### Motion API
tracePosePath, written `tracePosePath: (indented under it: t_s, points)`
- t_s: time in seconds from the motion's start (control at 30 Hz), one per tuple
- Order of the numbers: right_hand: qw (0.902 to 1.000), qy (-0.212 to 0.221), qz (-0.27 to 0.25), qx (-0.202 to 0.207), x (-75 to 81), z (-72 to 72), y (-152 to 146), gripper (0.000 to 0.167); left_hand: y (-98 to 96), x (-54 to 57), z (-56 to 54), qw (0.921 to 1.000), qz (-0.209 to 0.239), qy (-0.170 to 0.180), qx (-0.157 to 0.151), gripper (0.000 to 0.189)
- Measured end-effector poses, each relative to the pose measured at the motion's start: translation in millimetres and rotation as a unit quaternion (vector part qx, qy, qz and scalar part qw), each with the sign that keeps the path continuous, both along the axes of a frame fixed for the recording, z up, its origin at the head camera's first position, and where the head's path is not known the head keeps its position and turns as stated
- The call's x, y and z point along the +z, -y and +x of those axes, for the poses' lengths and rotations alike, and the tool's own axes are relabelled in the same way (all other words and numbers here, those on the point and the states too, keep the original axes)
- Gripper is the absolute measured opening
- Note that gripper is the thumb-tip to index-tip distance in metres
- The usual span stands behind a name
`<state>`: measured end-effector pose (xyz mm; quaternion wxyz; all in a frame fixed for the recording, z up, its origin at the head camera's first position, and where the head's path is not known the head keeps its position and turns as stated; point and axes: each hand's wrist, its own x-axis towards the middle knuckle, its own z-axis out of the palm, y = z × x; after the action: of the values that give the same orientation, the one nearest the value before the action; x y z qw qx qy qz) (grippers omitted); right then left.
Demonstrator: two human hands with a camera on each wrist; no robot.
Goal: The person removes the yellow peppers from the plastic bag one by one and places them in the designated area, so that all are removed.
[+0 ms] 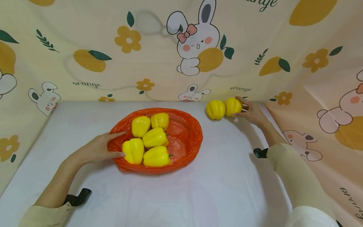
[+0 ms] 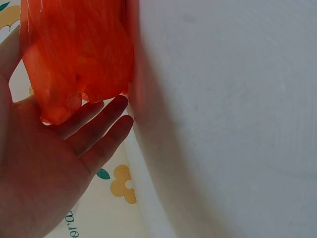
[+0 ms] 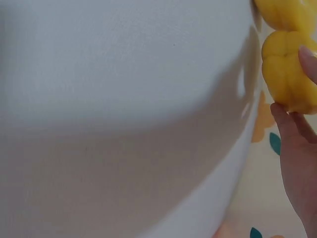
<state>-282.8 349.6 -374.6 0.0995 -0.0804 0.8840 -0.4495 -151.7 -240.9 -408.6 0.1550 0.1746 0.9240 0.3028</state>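
An orange-red plastic bag (image 1: 195, 135), its mouth spread wide, lies on the table with several yellow bell peppers (image 1: 155, 138) inside. At its left rim is my left hand (image 1: 97, 148), the thumb near the closest pepper; the left wrist view shows the left hand (image 2: 54, 158) with fairly straight fingers against the bag (image 2: 84, 49). Far right at the back, my right hand (image 1: 252, 112) holds a yellow bell pepper (image 1: 233, 106) between thumb and fingers. Another yellow pepper (image 1: 215, 109) sits directly left of it. In the right wrist view, the right hand's fingertips touch the held pepper (image 3: 285, 69).
A white table surface (image 1: 170, 198) extends in front of the bag. Cloth printed with rabbits and oranges forms a back wall (image 1: 158, 63) and a right side wall (image 1: 317, 104) close to the right forearm. Dark wrist straps (image 1: 77, 198) stick out at both forearms.
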Motion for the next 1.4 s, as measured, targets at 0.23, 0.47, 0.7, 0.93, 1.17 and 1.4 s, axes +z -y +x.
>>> tracePosePath:
  t_s: [0.23, 0.47, 0.7, 0.93, 1.17, 1.4]
  points:
    - [0.9996, -0.015, 0.023, 0.004, -5.4, -1.8, 0, 0.083, -2.4, 0.7, -0.4, 0.9999, -0.004, 0.012, 0.006, 0.091]
    - [0.9994, -0.018, 0.026, 0.016, -7.1, -6.4, -1, 0.082, -2.3, 0.4, -0.2, 1.0, -0.004, 0.007, 0.003, 0.091]
    - [0.9996, 0.014, -0.017, 0.018, -14.2, -8.2, -7, 0.085, -3.0, 0.7, 0.8, 0.9999, -0.003, 0.013, 0.003, 0.09]
    - [0.9985, 0.021, -0.048, 0.017, -19.3, -6.8, -7, 0.084, -3.6, 2.2, 2.5, 0.9999, -0.004, 0.014, -0.003, 0.089]
    - [0.998, 0.03, -0.055, 0.01, -18.1, -2.5, -6, 0.082, -4.5, 2.8, 3.7, 0.9998, -0.008, 0.019, -0.004, 0.089]
    - [0.9992, -0.003, -0.041, 0.001, -8.8, -7.0, 1, 0.081, -0.4, 0.6, -0.2, 0.9998, -0.007, 0.018, 0.001, 0.091]
